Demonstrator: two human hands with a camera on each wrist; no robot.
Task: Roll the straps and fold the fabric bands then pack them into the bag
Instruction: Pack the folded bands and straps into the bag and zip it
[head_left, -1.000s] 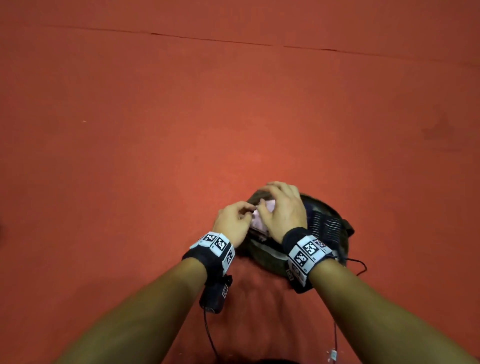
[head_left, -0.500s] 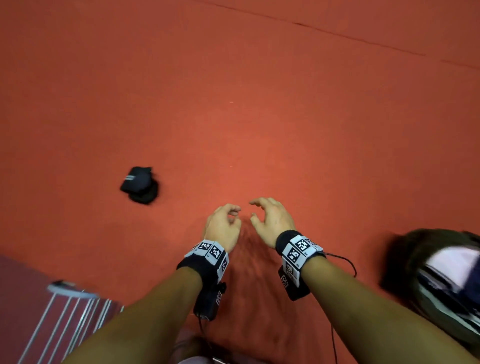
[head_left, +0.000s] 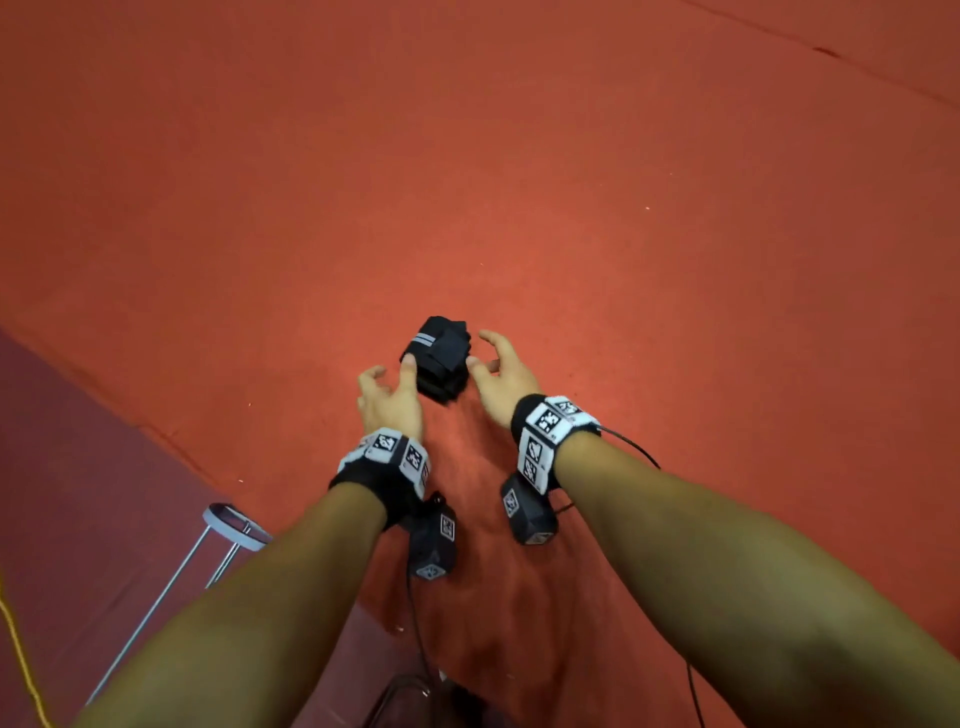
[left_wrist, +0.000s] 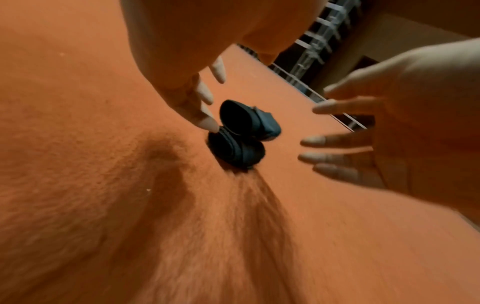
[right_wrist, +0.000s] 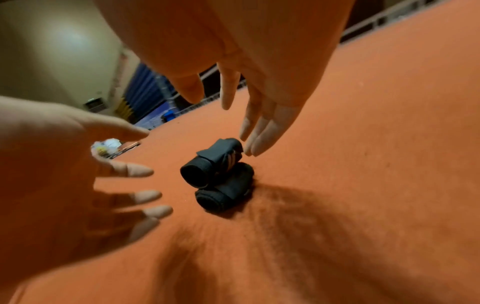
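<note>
Two black rolled straps (head_left: 440, 361) sit on the red carpet just ahead of you, stacked, one roll resting on top of the other. Top roll (right_wrist: 211, 162) lies tilted across the lower one, its round end facing near-left, a loose flap wrapped over its body; in the head view it shows two pale stripes. Bottom roll (right_wrist: 224, 194) lies flat on the carpet, coil layers visible at its end. Both stay tightly wound.
</note>
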